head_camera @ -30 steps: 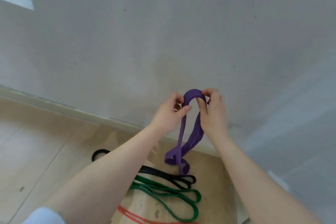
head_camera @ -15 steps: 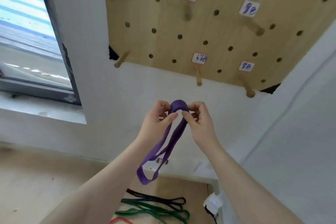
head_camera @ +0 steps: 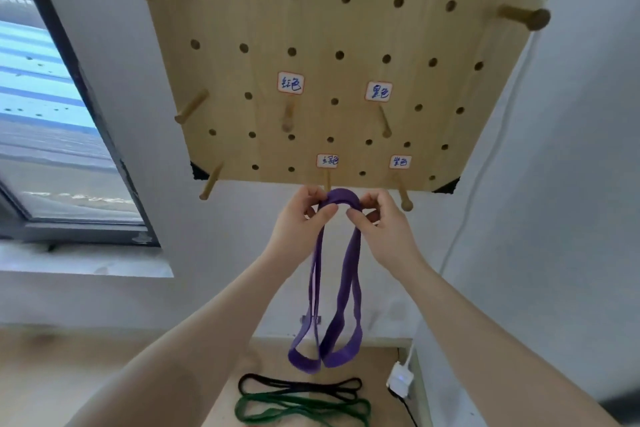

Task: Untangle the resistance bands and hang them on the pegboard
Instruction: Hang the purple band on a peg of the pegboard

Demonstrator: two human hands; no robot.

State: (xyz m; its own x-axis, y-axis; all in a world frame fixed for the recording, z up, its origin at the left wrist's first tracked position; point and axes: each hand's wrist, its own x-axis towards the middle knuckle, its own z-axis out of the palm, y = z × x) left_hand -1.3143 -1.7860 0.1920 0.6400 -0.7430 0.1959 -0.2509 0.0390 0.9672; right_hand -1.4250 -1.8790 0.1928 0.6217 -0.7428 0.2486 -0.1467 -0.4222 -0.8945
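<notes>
Purple band (head_camera: pixel 341 274) is free of the pile, folded double, its two looped ends hanging clear above the floor. Its top bend sits just below the bottom edge of the pegboard (head_camera: pixel 346 28), between the two lowest labelled pegs, on neither yet.

Left hand (head_camera: pixel 300 222) pinches the top bend from its left side, thumb and fingers (head_camera: pixel 325 211) curled onto the strap. Right hand (head_camera: pixel 381 222) pinches it from the right the same way. Fingers on both are narrow and holding the band, nothing else.

Nearest target looks like the bottom-right peg (head_camera: pixel 403 196), under the bottom-right label (head_camera: pixel 400 161); handwriting is too small to read for sure, so the match to purple is a guess.

Progress, my read: no peg in view carries a band, so zero hung. One band is separated and about to go on.

Left to do: black band (head_camera: pixel 301 386) and green band (head_camera: pixel 301 409) lie on the floor by the wall, touching or overlapping; can't tell if they're still knotted together. Any other bands are out of frame.

Early stage, most of the hanging is ahead.
</notes>
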